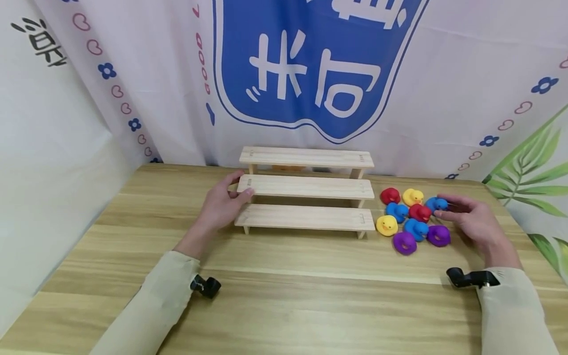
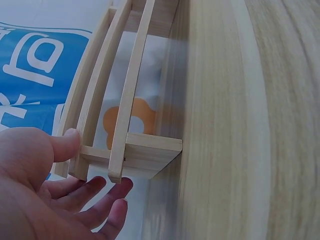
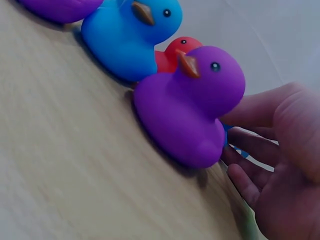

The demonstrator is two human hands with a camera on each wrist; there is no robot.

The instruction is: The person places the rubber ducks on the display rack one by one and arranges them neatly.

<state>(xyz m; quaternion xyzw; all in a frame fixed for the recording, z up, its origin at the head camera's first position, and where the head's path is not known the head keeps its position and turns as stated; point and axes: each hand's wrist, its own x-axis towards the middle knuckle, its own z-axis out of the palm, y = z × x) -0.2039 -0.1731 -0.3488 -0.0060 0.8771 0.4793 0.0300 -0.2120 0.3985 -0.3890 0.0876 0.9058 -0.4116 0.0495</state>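
Note:
A three-step wooden display stand [image 1: 306,186] stands at the back middle of the table. My left hand [image 1: 220,204] holds the left end of its middle step, with the thumb on the board and the fingers about its end. On the right, my right hand [image 1: 481,222] has its thumb and fingers round a blue rubber duck [image 1: 434,204] at the right edge of a duck cluster. That blue duck is mostly hidden in the right wrist view behind a purple rubber duck [image 3: 182,120].
Several other rubber ducks crowd right of the stand, among them a red duck [image 1: 390,196], a yellow duck [image 1: 387,226] and a purple duck [image 1: 405,243]. A printed white curtain [image 1: 443,98] hangs behind the wooden table [image 1: 310,305].

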